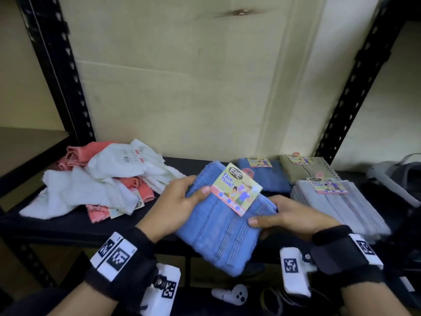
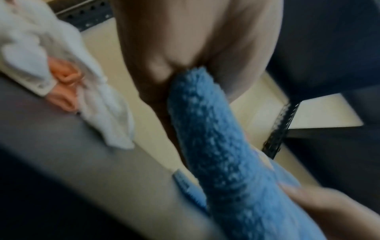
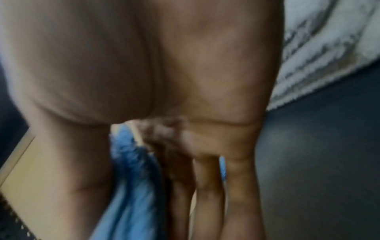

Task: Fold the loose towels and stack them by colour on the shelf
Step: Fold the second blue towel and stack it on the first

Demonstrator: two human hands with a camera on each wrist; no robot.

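Note:
A folded blue towel (image 1: 218, 226) with a "Face Towel" card label (image 1: 235, 190) hangs in the air over the front of the black shelf (image 1: 68, 224). My left hand (image 1: 182, 201) grips its left edge, thumb on top. My right hand (image 1: 282, 217) pinches its right edge, thumb on top and fingers underneath. The left wrist view shows the blue towel (image 2: 222, 154) edge-on beneath my left hand (image 2: 185, 53). In the right wrist view the blue towel (image 3: 131, 170) sits between thumb and fingers of my right hand (image 3: 144, 65). Behind lies a folded blue towel stack (image 1: 271, 176).
A loose heap of white and coral towels (image 1: 107, 179) lies at the shelf's left. A folded beige towel (image 1: 303, 169) sits at the back right, a folded grey stack (image 1: 337, 206) in front of it. Black uprights (image 1: 57, 71) frame the bay.

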